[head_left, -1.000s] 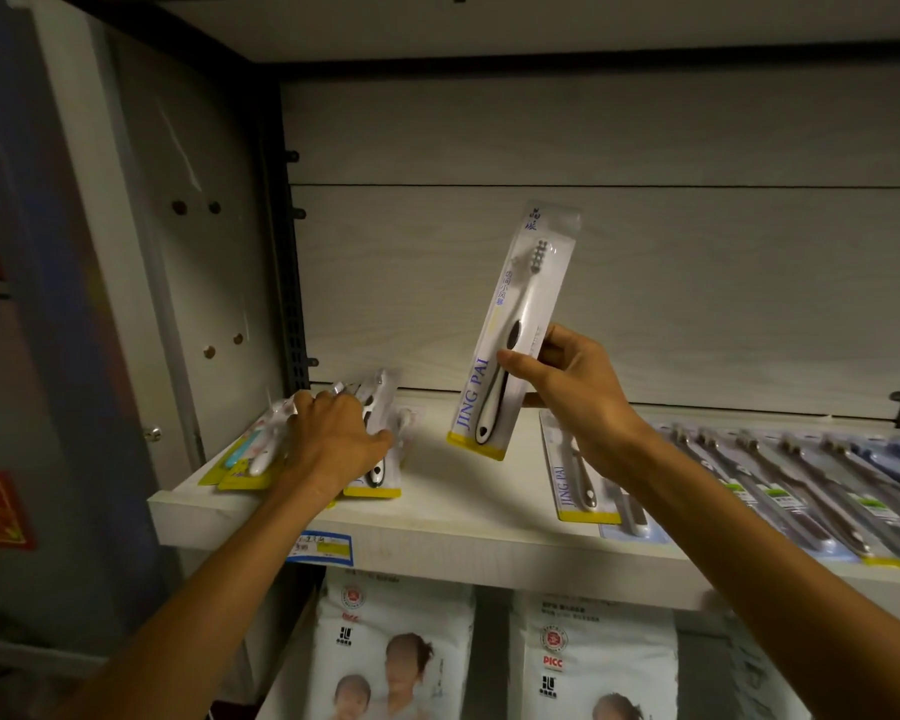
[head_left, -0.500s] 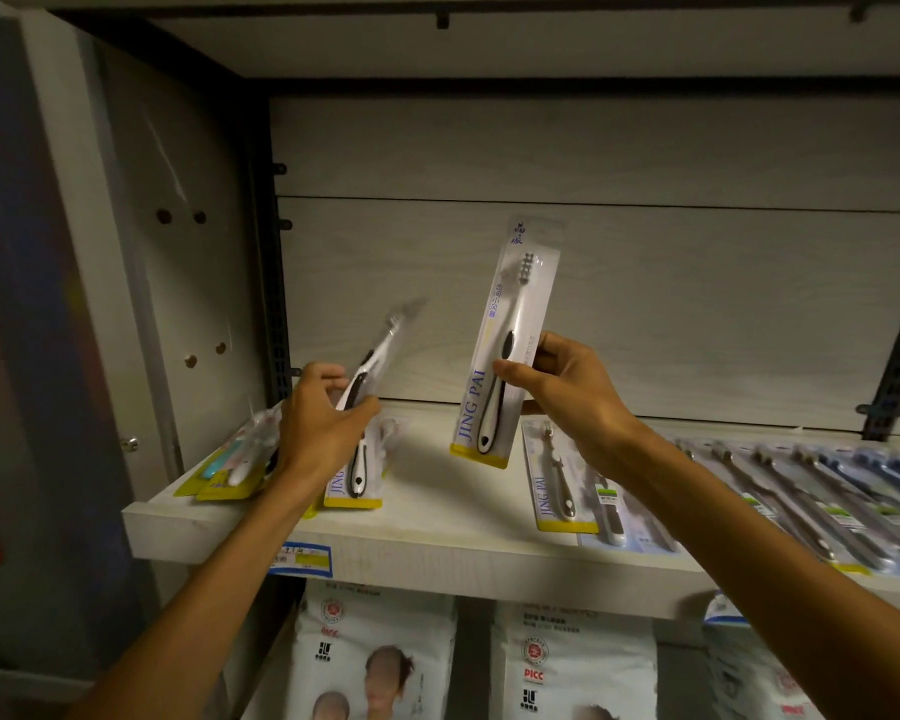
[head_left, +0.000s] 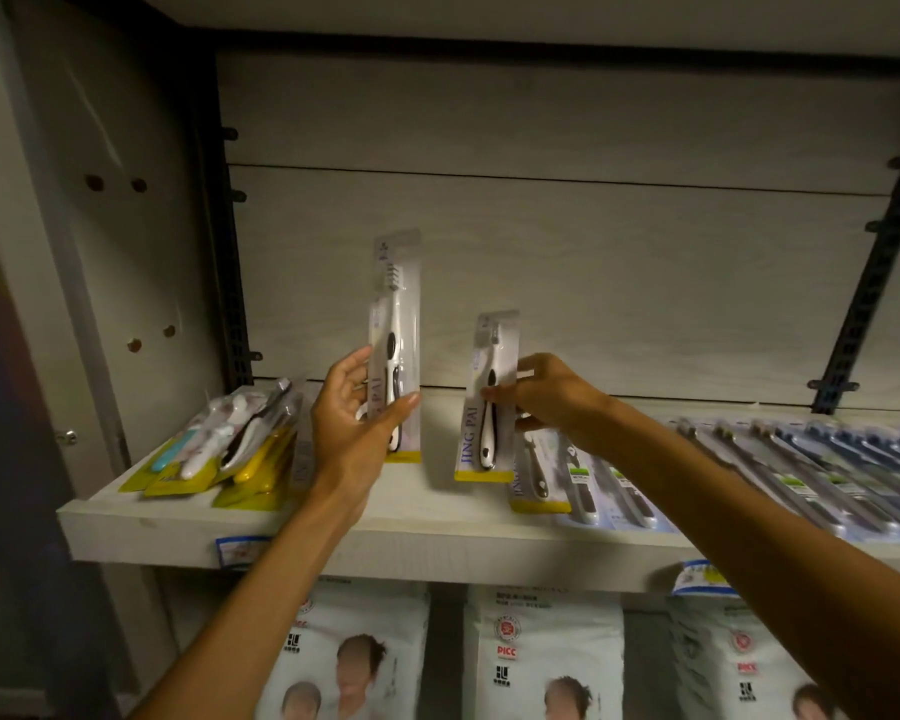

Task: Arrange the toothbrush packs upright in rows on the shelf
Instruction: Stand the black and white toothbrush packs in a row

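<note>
White toothbrush packs [head_left: 395,324] upright in each hand [head_left: 357,423].

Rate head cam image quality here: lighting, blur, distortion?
Head view: dim, with the corners falling off dark; wide-angle bowing bends the shelf edge and right upright. The pile of packs at left and the flat row at right are smeared; "JING PAI" stays readable on the pack in the right hand.
</note>
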